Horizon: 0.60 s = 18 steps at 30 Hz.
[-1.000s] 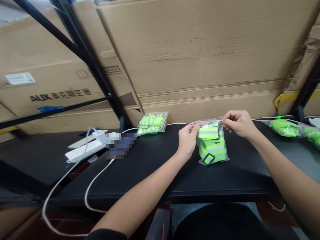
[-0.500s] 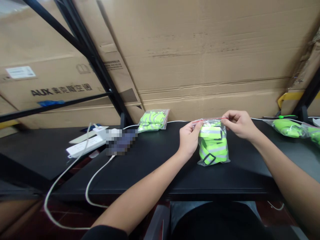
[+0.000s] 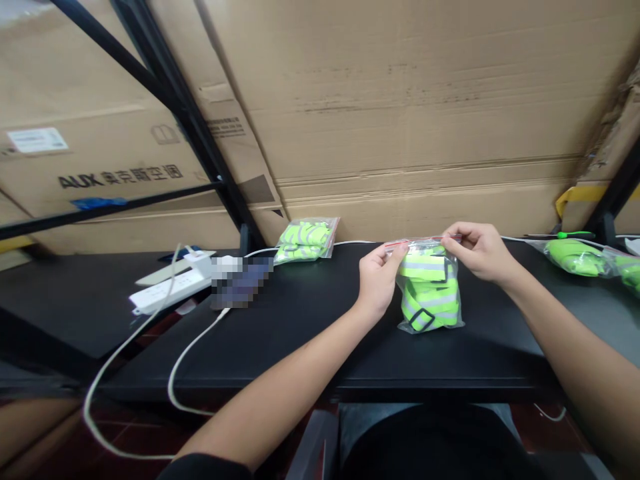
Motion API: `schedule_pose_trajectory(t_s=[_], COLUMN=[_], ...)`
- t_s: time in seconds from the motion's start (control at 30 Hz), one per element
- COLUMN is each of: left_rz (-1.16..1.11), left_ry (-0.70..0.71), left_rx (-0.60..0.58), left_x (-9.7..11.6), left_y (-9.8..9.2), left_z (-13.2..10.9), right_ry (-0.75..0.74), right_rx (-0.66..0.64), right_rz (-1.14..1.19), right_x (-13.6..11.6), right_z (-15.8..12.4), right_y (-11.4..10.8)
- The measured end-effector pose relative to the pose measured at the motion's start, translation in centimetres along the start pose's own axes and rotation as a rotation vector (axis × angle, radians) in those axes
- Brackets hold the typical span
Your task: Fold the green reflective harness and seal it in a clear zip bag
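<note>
Between my hands hangs a clear zip bag [image 3: 431, 300] with a red line along its top edge. Folded neon-green straps with silver-grey reflective stripes and a black buckle [image 3: 423, 320] fill it. My left hand [image 3: 379, 279] pinches the bag's upper left corner between thumb and fingers. At the upper right corner, the thumb and fingers of my right hand [image 3: 475, 250] are closed on the same edge. The bag is held upright over the black table [image 3: 310, 340]; whether its bottom touches the surface I cannot tell.
Another bag of green straps [image 3: 306, 240] lies by the cardboard [image 3: 400, 133] at the back. More green bags [image 3: 575, 257] are at the right, near a green-handled tool [image 3: 570, 235]. On the left are a white power strip [image 3: 170, 290], cables and a pixelated object [image 3: 243, 283].
The bag has shifted very slightly to the right, with both hands still at its top corners. My right thumb has moved a little along the red-lined edge.
</note>
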State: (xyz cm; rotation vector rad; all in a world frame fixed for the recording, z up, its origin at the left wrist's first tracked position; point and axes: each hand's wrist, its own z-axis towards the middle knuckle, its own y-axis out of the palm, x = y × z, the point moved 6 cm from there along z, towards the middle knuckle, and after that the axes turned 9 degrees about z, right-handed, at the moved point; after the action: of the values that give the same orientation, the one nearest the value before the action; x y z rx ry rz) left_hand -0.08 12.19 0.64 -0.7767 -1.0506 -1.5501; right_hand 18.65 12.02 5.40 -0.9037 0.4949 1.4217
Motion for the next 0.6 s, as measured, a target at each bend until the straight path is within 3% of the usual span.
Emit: schedule_pose_trajectory(t_s=[0.17,0.33,0.6], left_rz=[-0.134,-0.074,0.128], left_ry=[-0.091,-0.091,0.052], left_rx=[0.055,0.095,0.092], left_x=[-0.7,-0.8,0.0], left_y=[-0.8,-1.2,-1.3], left_z=[0.2,0.2,0.1], right_ry=[0.012,0.024,0.012], right_rx=[0.007,0.021,0.015], right_rz=[-0.026,-0.017,-0.030], right_x=[0.1,0.0,-0.3], right_z=[0.0,0.0,0.0], right_y=[-0.4,-0.8,-1.0])
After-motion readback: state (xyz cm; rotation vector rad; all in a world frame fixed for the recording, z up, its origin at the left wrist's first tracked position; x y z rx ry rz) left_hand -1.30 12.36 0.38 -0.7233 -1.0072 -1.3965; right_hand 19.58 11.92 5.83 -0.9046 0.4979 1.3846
